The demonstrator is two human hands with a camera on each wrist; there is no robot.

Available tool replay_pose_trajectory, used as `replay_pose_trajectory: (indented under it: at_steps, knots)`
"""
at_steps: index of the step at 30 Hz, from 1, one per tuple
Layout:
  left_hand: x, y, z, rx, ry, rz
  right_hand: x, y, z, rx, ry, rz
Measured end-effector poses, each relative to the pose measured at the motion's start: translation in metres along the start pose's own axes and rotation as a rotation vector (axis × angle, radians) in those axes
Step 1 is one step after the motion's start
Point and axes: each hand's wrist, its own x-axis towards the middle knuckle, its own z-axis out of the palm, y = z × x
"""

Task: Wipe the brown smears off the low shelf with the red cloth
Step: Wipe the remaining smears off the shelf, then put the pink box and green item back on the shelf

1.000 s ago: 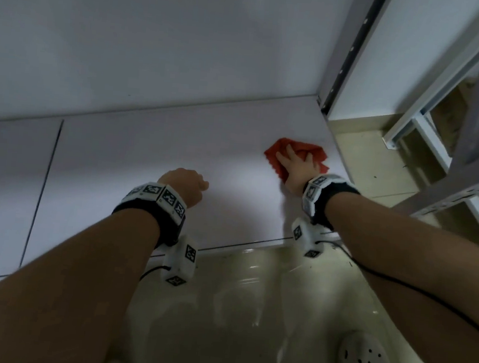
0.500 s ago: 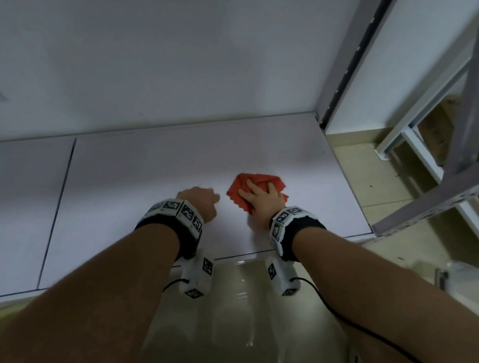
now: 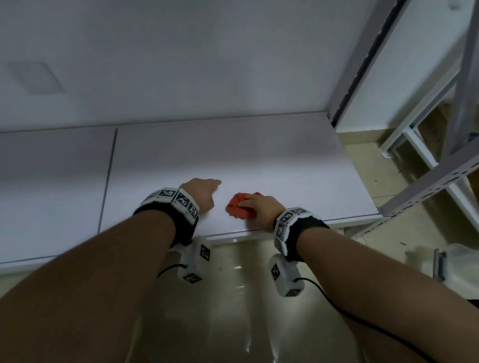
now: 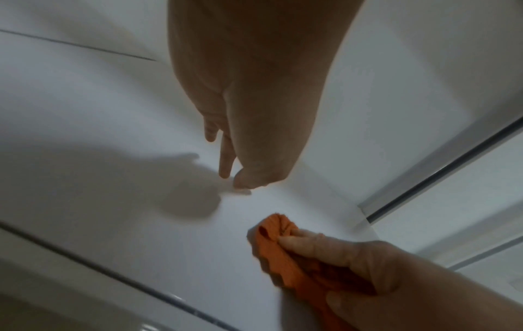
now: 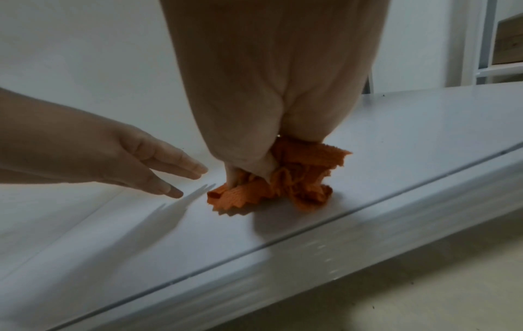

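The low white shelf (image 3: 264, 154) runs across the head view, and I see no brown smear on it. My right hand (image 3: 260, 208) grips the red cloth (image 3: 237, 209), bunched up, near the shelf's front edge. In the right wrist view its fingers (image 5: 249, 165) curl into the crumpled cloth (image 5: 283, 188), which presses on the shelf (image 5: 410, 138). My left hand (image 3: 202, 192) lies just left of the cloth, empty. Its straight fingers (image 5: 169, 165) point at the cloth, with the tips (image 4: 225, 172) at or just above the shelf (image 4: 99, 112).
A grey upright post (image 3: 358, 64) stands at the shelf's back right corner. A second metal rack (image 3: 449, 172) stands to the right. A white wall (image 3: 187, 44) backs the shelf, and a seam (image 3: 108, 174) splits it on the left. Glossy floor (image 3: 234, 312) lies below the front edge.
My right hand has dragged the cloth from the shelf's far right toward the front and left, beside my left hand, and bunched it up. My left hand's fingers have straightened.
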Motion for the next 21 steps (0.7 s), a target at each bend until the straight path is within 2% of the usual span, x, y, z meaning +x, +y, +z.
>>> replay_pose_trajectory:
  at_steps: [9, 16, 21]
  knots:
    - [-0.136, -0.053, -0.043, -0.075, 0.152, -0.066, -0.059, -0.138, -0.025, 0.130, 0.031, -0.184]
    - [-0.252, -0.112, -0.056, -0.104, 0.290, -0.176, -0.092, -0.255, -0.034, 0.154, 0.079, -0.217]
    - [-0.318, -0.152, -0.047, -0.159, 0.354, -0.260, -0.110, -0.314, -0.021, 0.188, 0.036, -0.225]
